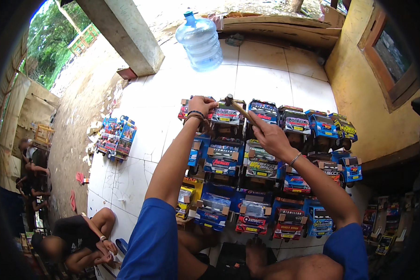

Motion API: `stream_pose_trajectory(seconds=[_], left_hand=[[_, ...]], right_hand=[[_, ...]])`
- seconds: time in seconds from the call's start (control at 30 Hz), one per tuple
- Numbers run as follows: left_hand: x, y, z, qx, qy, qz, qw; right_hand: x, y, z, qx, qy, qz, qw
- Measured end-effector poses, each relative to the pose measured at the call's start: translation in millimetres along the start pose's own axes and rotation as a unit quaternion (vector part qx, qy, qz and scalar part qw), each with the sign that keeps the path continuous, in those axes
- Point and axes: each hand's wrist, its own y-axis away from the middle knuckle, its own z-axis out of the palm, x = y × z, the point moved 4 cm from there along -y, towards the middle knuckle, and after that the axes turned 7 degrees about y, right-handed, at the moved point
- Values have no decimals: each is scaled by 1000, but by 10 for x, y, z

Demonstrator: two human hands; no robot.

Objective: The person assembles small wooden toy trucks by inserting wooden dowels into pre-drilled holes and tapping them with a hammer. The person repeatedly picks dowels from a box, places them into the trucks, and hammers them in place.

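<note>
My right hand (pixel 271 139) is closed round the wooden handle of a small hammer (pixel 241 110). The hammer's dark metal head is over the top of a toy truck (pixel 226 116) in the far row. At that truck's left top corner, my left hand (pixel 201 106) is closed in a pinch; whatever its fingertips hold is too small to make out. Rows of colourful toy trucks, such as a blue one (pixel 220 160) and a red one (pixel 253 219), stand close together below my hands. My forearms hide parts of some trucks.
More toy trucks (pixel 116 137) sit in a cluster on the white tiled floor (pixel 130 177) at left. A blue water jug (pixel 199 44) stands beyond the rows. A person (pixel 84 238) sits at lower left. A yellow wall (pixel 354 70) rises at right, a concrete pillar (pixel 126 32) at upper left.
</note>
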Motion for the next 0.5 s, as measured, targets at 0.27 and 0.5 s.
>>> stream_pose_trajectory(seconds=[0.27, 0.5], left_hand=[[-55, -59, 16, -15, 25, 1, 1000], [-69, -64, 19, -10, 32, -4, 999]], right_hand=[[-54, -102, 120, -28, 139, -69, 988], [-15, -181, 140, -3, 158, -86, 984]])
